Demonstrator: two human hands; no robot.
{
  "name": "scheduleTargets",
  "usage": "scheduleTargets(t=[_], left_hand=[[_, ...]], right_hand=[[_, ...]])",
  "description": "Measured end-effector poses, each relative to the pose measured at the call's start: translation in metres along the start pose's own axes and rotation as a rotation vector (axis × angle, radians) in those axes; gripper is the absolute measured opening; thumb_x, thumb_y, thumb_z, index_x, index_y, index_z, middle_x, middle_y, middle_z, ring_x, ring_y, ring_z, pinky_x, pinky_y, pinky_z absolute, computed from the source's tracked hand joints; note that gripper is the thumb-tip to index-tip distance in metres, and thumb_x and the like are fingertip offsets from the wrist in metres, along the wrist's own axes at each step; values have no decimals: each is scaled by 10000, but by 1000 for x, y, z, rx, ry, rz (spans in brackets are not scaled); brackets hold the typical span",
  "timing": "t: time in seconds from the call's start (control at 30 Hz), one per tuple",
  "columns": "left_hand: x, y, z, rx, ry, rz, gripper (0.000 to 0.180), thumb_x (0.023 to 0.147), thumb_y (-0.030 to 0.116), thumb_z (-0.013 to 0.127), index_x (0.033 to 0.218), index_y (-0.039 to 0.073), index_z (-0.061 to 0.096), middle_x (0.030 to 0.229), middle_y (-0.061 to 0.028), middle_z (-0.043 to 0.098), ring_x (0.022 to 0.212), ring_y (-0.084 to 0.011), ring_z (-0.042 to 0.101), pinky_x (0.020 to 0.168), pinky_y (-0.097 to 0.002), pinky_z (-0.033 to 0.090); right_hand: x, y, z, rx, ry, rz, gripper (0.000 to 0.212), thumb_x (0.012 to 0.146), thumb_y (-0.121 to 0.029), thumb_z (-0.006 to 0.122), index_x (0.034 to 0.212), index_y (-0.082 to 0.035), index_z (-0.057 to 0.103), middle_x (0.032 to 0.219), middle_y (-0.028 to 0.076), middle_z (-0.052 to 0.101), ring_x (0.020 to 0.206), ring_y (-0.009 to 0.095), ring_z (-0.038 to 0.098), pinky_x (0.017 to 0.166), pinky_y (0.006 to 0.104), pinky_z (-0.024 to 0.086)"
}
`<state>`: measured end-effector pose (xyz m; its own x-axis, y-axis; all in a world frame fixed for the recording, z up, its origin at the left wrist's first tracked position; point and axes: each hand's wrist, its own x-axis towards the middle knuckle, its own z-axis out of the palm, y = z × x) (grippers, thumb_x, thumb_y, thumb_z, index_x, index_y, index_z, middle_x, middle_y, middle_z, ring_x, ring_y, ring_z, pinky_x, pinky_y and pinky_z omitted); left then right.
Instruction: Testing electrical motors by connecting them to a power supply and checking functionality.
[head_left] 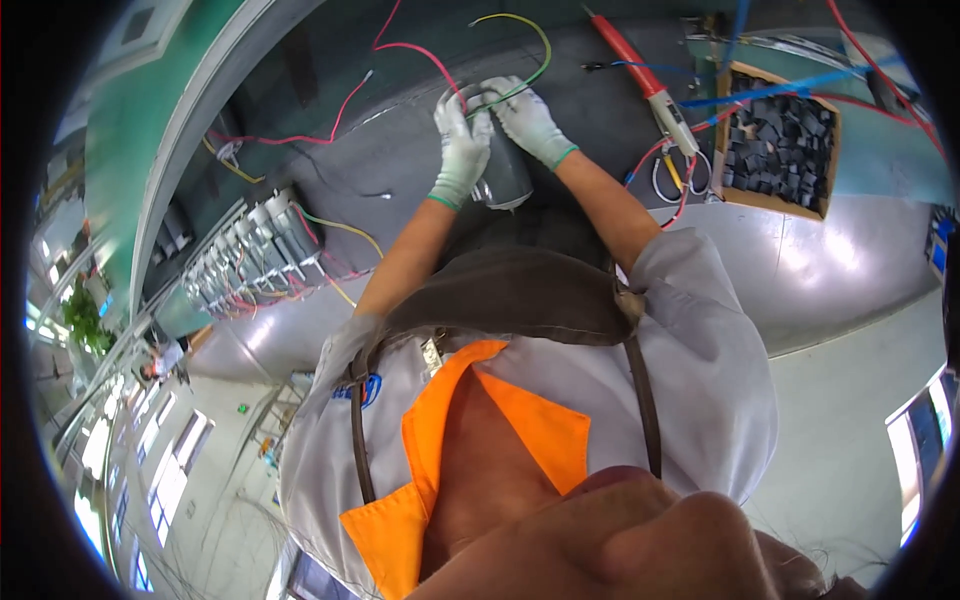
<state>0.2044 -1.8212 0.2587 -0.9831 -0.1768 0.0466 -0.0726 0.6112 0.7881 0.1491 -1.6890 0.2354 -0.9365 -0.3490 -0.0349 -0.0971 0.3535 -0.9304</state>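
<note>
Both my hands wear white gloves with green cuffs. They meet over a shiny metal cylinder (508, 178) at the near edge of the dark work surface. My left hand (462, 145) is closed round its left side near the far end. On the right, my right hand (530, 118) bends its fingers over the same end. A pink wire (432, 58) and a green-yellow wire (546, 58) run out from between the gloves. The fingers hide that end of the cylinder and where the wires join it.
Several similar wired cylinders (260, 240) stand in rows at the left. At the right lie a red-and-white pen-shaped power tool (640, 75) and a cardboard box (752, 196) of small black pieces. Another pink wire (300, 141) and red and blue cables (850, 72) cross the surface.
</note>
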Motion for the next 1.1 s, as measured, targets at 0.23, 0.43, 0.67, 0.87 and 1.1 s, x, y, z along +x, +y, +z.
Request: scheduleTargets(t=[0.23,0.43,0.67,0.87,1.1], left_hand=[[16,73,26,322,-64,45,464,861,223,672,1290,72,579,1385,-160,518,1303,-372,442,1084,-504,352],[25,49,27,-62,-221,176,317,935,126,584,1240,47,624,1299,-142,597,1204,-291,568,1048,-377,424],[35,47,28,-491,-590,0,325,950,99,558,1262,36,621,1230,-95,612,1209,-202,557,1061,-332,414],[21,32,0,-11,-289,160,286,906,171,604,1162,59,668,1164,-134,626,1143,-335,565,994,-405,450],[-4,16,-2,-470,-27,-17,326,995,297,562,1202,68,669,1299,-133,548,1257,-285,500,1080,-370,398]], right_hand=[[-63,14,-84,-311,219,-43,295,935,-277,602,1144,-89,690,1093,159,689,1001,344,656,897,447,507],[-158,9,-243,-172,688,406,188,911,-169,644,1018,-41,730,924,131,722,837,208,692,791,328,528],[-120,67,-296,-956,327,560,331,807,-345,729,997,-76,701,977,197,701,951,379,668,820,465,531],[-128,89,-307,-1091,268,486,223,849,-252,660,984,-79,695,955,189,699,907,394,661,813,478,527],[-114,-46,-219,277,266,447,236,906,-111,673,1105,9,715,910,3,667,762,66,593,682,205,476]])
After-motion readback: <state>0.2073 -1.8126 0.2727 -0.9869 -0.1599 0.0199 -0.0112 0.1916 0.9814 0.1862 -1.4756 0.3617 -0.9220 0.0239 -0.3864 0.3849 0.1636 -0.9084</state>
